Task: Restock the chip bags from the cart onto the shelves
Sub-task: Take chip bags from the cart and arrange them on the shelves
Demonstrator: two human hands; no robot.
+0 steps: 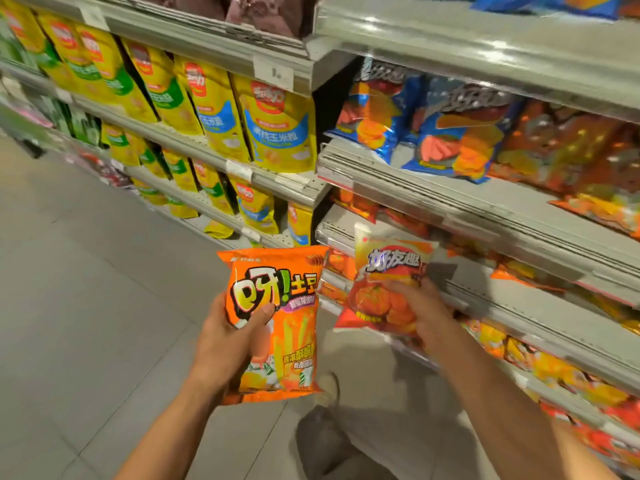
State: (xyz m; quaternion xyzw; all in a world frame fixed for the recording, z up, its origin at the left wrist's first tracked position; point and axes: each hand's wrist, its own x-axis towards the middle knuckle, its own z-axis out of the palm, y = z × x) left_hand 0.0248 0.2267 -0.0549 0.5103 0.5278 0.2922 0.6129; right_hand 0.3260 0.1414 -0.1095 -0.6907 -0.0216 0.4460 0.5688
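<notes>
Gripping upright red-and-cream foil chip bag (388, 289) in right hand (420, 308), just beside the lower grey shelf edge (540, 308) ahead-right; clutching orange foil fries bag (277, 323) in left hand (228, 344), farther from shelving.

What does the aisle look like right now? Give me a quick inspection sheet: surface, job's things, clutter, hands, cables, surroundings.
Surface: grey shelves, stocked on several tiers.
Job's things: orange fries bag and red-and-cream chip bag, both off the shelf, held in front of the lower tiers; the cart is not in view.
Clutter: nothing seen.
Hands: left hand grips the orange fries bag, thumb across its front; right hand holds the red-and-cream chip bag by its lower edge.
Cables: nothing seen.
Surroundings: yellow bags on the left bay, blue bags on the right, grey tiled floor.
</notes>
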